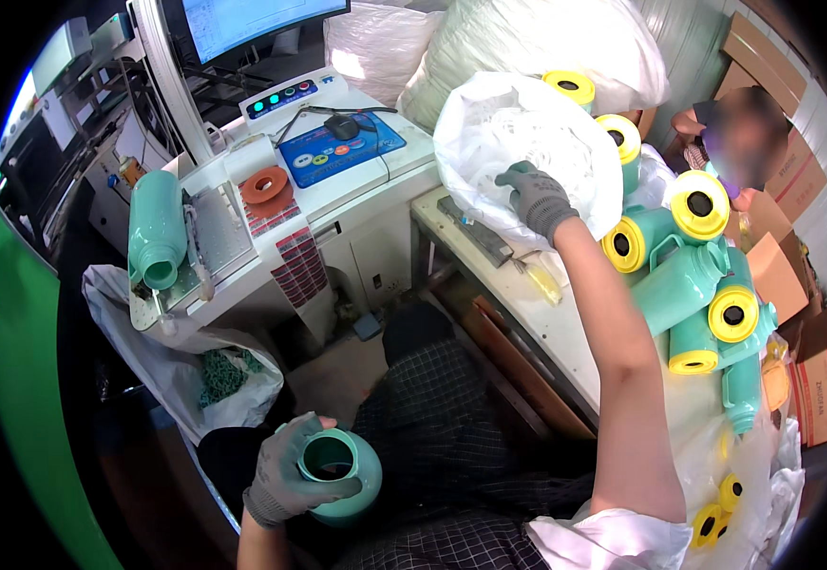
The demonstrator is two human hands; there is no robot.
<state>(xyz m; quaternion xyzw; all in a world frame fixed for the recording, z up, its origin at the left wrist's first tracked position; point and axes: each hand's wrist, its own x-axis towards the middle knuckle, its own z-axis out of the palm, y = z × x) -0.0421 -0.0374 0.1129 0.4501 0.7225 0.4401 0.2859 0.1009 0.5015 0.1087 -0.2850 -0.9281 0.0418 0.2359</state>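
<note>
My left hand [285, 472], in a grey glove, is wrapped round the neck of a green bottle [361, 483] near my lap. The bottle's wide mouth faces up, uncapped. On the right, my gloved right hand [537, 198] reaches over an open white plastic bag [470, 104] that holds thin white pieces, too blurred to name. Its fingers are apart, with nothing visible between them. Another green bottle [155, 228] lies on the machine's metal bed at the left, mouth toward me.
Green bottles with yellow parts [700, 204] are piled on the right of the worktable [565, 332]. A label roll [267, 186], mouse [341, 126] and monitor [256, 24] are at the machine. Green netting fills a sack [161, 366]. Another person [741, 142] is near cardboard boxes [817, 389].
</note>
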